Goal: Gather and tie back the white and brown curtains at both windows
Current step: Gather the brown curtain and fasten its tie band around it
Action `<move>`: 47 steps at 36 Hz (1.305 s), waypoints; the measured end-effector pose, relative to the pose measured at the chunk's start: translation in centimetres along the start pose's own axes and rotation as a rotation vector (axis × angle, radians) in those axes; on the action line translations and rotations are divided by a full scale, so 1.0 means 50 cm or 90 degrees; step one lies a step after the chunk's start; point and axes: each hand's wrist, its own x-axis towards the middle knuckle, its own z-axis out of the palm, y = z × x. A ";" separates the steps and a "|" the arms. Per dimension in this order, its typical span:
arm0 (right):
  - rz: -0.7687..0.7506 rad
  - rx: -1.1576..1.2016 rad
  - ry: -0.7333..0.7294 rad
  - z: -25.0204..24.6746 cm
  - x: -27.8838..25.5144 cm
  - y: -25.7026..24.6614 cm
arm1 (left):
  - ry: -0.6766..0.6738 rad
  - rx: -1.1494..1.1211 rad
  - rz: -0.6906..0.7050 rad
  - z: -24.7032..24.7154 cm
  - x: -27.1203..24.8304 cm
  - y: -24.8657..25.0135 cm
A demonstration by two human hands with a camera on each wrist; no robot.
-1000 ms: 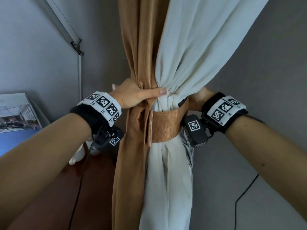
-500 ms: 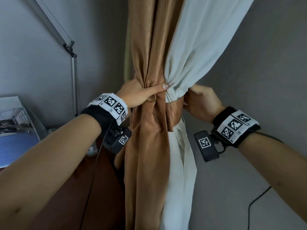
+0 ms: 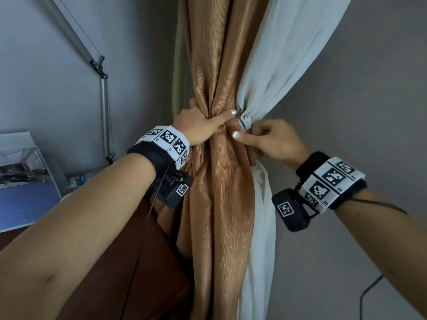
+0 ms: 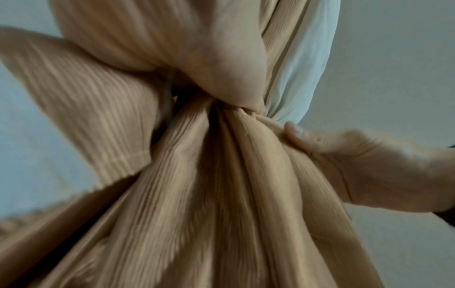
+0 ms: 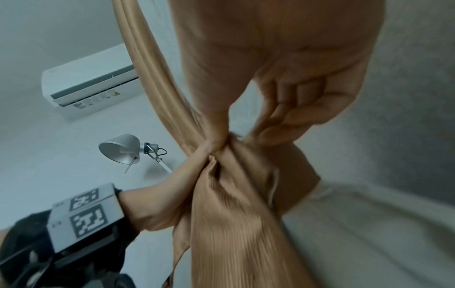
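Gripping the ribbed brown curtain [image 3: 221,65] at centre frame, left hand [image 3: 198,125] clenched round the gathered bundle, thumb across its front. Beside it, right hand [image 3: 275,142] pinching the brown fabric tie-back band [image 3: 248,155], fingers curled, thumb pressed forward. Pale white curtain [image 3: 284,54] bunched to the right, trailing below. Only in the right wrist view, at left: white wall air conditioner [image 5: 91,78], silver desk lamp head [image 5: 120,149].
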 end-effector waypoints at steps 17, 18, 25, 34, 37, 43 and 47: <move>-0.050 -0.061 0.014 0.098 -0.013 -0.059 | 0.027 0.112 -0.001 0.013 -0.068 -0.020; -0.046 -0.045 -0.006 0.099 -0.014 -0.060 | 0.038 0.124 0.013 0.013 -0.073 -0.032; -0.111 -0.165 -0.185 0.051 -0.021 -0.067 | 0.079 0.184 0.169 0.015 -0.111 -0.091; -0.494 -0.479 -0.001 0.059 -0.030 -0.075 | 0.214 -0.009 0.125 0.036 -0.132 -0.085; -0.502 -0.535 -0.018 0.058 -0.023 -0.073 | 0.226 -0.080 0.096 0.034 -0.134 -0.095; -0.428 -0.667 -0.031 0.044 0.003 -0.093 | 0.220 -0.113 0.123 0.032 -0.142 -0.109; -0.377 -0.691 -0.026 0.054 0.008 -0.095 | 0.194 -0.115 0.160 0.034 -0.149 -0.114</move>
